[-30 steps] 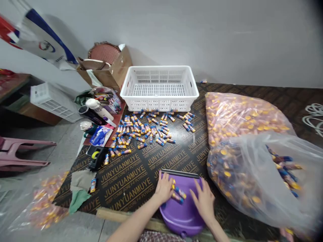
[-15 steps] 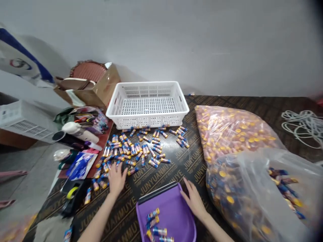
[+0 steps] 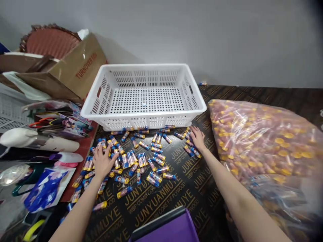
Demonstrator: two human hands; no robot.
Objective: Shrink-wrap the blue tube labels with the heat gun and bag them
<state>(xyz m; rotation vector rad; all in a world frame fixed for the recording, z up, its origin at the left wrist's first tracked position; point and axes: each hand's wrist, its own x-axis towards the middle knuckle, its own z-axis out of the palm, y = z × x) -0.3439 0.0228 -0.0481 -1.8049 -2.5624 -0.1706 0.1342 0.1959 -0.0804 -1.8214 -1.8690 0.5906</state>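
Many small tubes [image 3: 131, 157] with blue and yellow ends and printed labels lie scattered on the dark printed plywood [image 3: 141, 208]. My left hand [image 3: 103, 162] rests on the left part of the pile, fingers spread over the tubes. Farther right, my right hand [image 3: 198, 137] reaches to a small group of tubes by the crate's front right corner, fingers apart and touching them. Behind the pile stands a white plastic crate [image 3: 148, 117] with slotted walls. A purple dustpan [image 3: 169, 228] with a dark front edge shows at the bottom; its inside is mostly out of frame.
A big clear bag [image 3: 259, 141] of pink, yellow-capped tubes lies right, with another clear bag [image 3: 282, 198] in front. At left are a cardboard box [image 3: 78, 67], a white bottle [image 3: 50, 141], a blue packet [image 3: 47, 185] and a tape dispenser [image 3: 37, 225]. A grey wall rises behind.
Both hands have moved forward: the left farther onto the pile, the right from beside the dustpan to the tubes near the crate. The view has shifted closer to the crate.
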